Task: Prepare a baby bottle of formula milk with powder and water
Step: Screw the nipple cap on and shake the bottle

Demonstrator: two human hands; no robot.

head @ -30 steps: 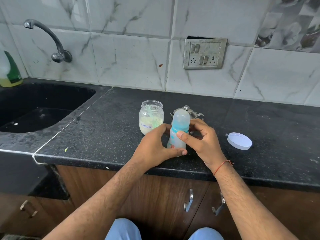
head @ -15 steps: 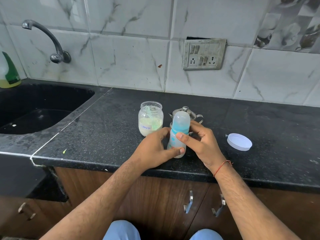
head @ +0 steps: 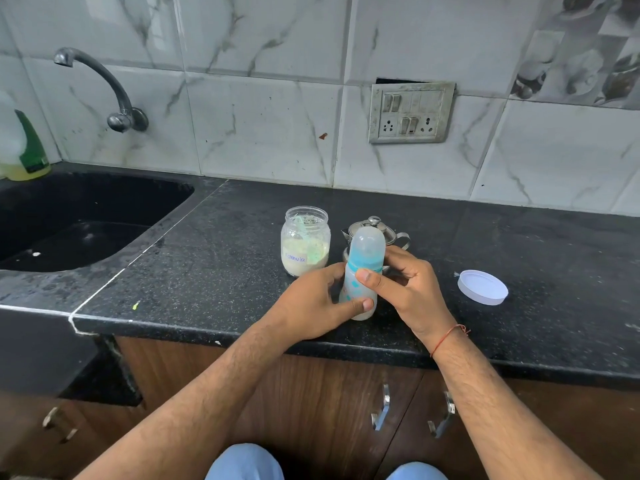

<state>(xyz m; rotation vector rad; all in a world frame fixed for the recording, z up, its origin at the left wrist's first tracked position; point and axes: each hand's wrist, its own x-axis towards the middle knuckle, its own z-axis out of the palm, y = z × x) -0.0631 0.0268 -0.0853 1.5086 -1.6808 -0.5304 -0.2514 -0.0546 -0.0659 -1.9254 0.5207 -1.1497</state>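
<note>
A translucent plastic baby bottle with a teal collar and a clear domed cap (head: 363,268) stands upright near the front edge of the black speckled stone countertop (head: 225,271). The left hand (head: 311,303) grips its lower body, thumb laid across the front just above the base. The right hand (head: 408,289) holds the bottle below the collar, thumb tip pressed on the front and fingers curled round the far side. Just beside the bottle to the left stands an open clear glass jar of pale powder with a handwritten label (head: 305,242); a green scoop is visible inside it. Directly behind the bottle sits a small lidded steel pot (head: 391,233), partly hidden. A white round plastic lid (head: 482,286) lies flat on the countertop, well apart to the right.
</note>
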